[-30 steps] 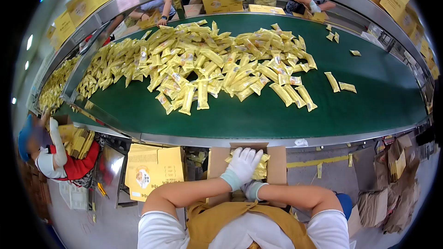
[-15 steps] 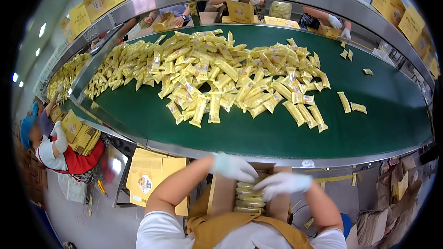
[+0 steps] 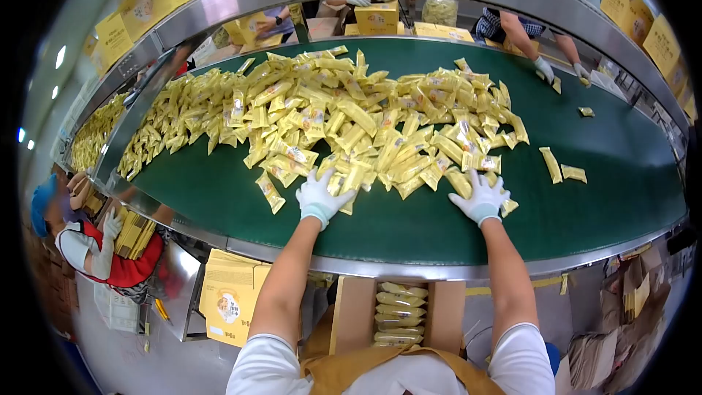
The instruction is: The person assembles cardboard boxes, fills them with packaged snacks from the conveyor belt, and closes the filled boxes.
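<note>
My left hand, in a white glove, lies with its fingers spread over yellow wrapped snack packets at the near edge of the pile. Farther right, my right hand, also gloved, rests palm down with fingers apart on several more packets and partly covers them. Both arms reach over the belt's near rim. Below, right in front of my body, an open cardboard box holds a stacked column of yellow packets.
The green conveyor belt has a metal rim. Two loose packets lie to the right. Flat yellow cartons stand left of the box. A co-worker in a blue cap handles cartons; other people's gloved hands work across the belt.
Both my hands have moved from above the box up onto the packets on the belt, spreading apart. The box's packets are now uncovered. Across the belt, a co-worker's hands have reached down to small packets.
</note>
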### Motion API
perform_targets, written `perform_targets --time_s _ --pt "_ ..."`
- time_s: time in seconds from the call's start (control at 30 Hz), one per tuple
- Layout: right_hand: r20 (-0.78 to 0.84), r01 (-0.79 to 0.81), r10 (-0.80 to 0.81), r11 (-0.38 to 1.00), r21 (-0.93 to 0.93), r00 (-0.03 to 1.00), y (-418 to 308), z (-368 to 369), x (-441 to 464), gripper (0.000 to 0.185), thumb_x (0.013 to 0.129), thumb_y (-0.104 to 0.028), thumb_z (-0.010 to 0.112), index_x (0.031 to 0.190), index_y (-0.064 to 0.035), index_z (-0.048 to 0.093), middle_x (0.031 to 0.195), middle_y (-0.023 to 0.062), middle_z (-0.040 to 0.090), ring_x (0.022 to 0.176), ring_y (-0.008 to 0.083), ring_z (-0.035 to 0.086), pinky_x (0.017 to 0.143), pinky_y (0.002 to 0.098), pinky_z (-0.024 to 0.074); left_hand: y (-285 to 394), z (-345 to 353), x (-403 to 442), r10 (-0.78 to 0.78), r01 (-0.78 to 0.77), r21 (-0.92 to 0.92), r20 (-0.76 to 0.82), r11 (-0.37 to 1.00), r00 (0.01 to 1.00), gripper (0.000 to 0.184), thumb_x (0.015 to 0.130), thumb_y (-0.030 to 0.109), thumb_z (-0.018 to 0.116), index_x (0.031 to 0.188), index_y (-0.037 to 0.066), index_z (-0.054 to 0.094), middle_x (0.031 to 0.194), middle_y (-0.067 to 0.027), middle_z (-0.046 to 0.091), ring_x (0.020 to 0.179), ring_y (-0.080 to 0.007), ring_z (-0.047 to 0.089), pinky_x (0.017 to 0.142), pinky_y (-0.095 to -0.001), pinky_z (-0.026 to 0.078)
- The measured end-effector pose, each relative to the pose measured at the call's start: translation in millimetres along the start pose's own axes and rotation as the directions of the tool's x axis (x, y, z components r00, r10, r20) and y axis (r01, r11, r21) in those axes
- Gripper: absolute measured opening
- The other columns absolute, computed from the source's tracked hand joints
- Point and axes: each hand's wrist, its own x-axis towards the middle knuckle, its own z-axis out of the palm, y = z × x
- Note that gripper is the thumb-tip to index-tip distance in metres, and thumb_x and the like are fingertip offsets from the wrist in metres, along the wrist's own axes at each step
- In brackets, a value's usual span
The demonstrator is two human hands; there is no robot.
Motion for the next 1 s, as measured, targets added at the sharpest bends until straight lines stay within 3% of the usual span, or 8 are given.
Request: perform_targets --time_s 0.17,0.23,0.37,0.53,0.6,0.67,0.83,1.0 --pt "-0.234 0.356 -0.345 0.934 0.005 0.909 -23.6 36.9 -51.5 0.084 0.076 -0.063 0.069 0.147 -0.0254 0.046 0.14 0.011 0.054 0.141 0.0494 0.029 0.11 0.0722 0.0166 23.0 6.6 -55.0 0.355 -0.351 -0.063 0.068 0.934 0.932 0.081 0.065 0.065 0.078 0.132 0.024 0.062 0.147 -0.02 0.046 0.129 -0.0384 0.05 0.11 -0.0559 0.032" --pt "-0.285 0.462 -0.442 0.887 0.003 0.85 -23.5 48.9 -78.3 0.083 0.076 -0.058 0.071 0.147 -0.0238 0.046 0.14 0.0128 0.053 0.14 0.0479 0.031 0.109 0.0697 0.0196 33.0 2.6 -74.8 0.475 -0.468 -0.091 0.251 0.879 0.844 0.087 0.07 0.07 0.072 0.144 0.028 0.052 0.155 -0.0175 0.038 0.145 -0.0373 0.034 0.116 -0.0672 0.016" --pt "-0.279 0.612 -0.581 0.79 0.03 0.764 -0.6 49.0 -111.1 0.06 0.085 -0.041 0.07 0.14 -0.0226 0.055 0.148 0.0177 0.046 0.134 0.0417 0.042 0.11 0.0592 0.0273 17.8 15.4 -92.1 0.545 -0.551 0.096 0.084 0.829 0.835 0.084 0.08 0.065 0.067 0.146 0.015 0.052 0.161 -0.017 0.03 0.151 -0.0373 0.02 0.117 -0.0666 0.009" --pt "-0.272 0.503 -0.458 0.856 0.124 0.846 28.6 51.4 -120.7 0.057 0.081 -0.033 0.073 0.135 -0.0191 0.059 0.148 0.0198 0.045 0.136 0.0453 0.041 0.114 0.0571 0.027 -17.0 15.3 -107.3 0.605 -0.603 0.061 -0.123 0.795 0.786 0.058 0.085 0.043 0.073 0.13 0.008 0.062 0.144 -0.0167 0.05 0.137 -0.0378 0.042 0.114 -0.0554 0.028" --pt "-0.306 0.461 -0.435 0.887 0.017 0.847 33.7 47.7 -122.3 0.056 0.079 -0.029 0.076 0.131 -0.0141 0.06 0.146 0.0203 0.047 0.135 0.0447 0.042 0.115 0.0557 0.029 -14.3 1.1 -106.5 0.414 -0.425 -0.266 -0.098 0.865 0.905 0.054 0.086 0.038 0.073 0.129 0.006 0.061 0.135 -0.0173 0.056 0.127 -0.0385 0.051 0.107 -0.0498 0.039" --pt "-0.281 0.492 -0.429 0.843 0.219 0.859 41.0 52.8 -117.2 0.055 0.078 -0.023 0.077 0.128 -0.0102 0.061 0.143 0.0194 0.05 0.132 0.0421 0.046 0.113 0.0513 0.0348 -2.7 -23.9 -109.4 0.34 -0.343 -0.393 -0.079 0.853 0.937 0.051 0.087 0.03 0.072 0.128 0.002 0.06 0.121 -0.0196 0.064 0.111 -0.0408 0.061 0.094 -0.0436 0.05" --pt "-0.219 0.364 -0.29 0.748 0.556 0.932 27.3 -16.4 -127.1 0.049 0.078 -0.011 0.074 0.125 -0.008 0.061 0.129 0.0171 0.062 0.117 0.0366 0.059 0.102 0.0429 0.0477 39.8 -30.8 -101.2 0.63 -0.506 -0.449 0.183 0.736 0.755 0.057 0.085 0.031 0.073 0.131 0.001 0.056 0.12 -0.0198 0.063 0.114 -0.0395 0.059 0.1 -0.0432 0.047" --pt "-0.042 0.245 -0.243 0.931 0.269 0.969 31.3 19.1 -86.8 0.052 0.078 -0.013 0.076 0.127 -0.0112 0.061 0.125 0.0169 0.065 0.11 0.0373 0.063 0.095 0.045 0.051 68.7 4.4 -94.7 0.575 -0.518 -0.249 0.352 0.818 0.739 0.068 0.081 0.032 0.076 0.136 0.001 0.052 0.12 -0.0227 0.062 0.115 -0.0397 0.058 0.1 -0.044 0.047"
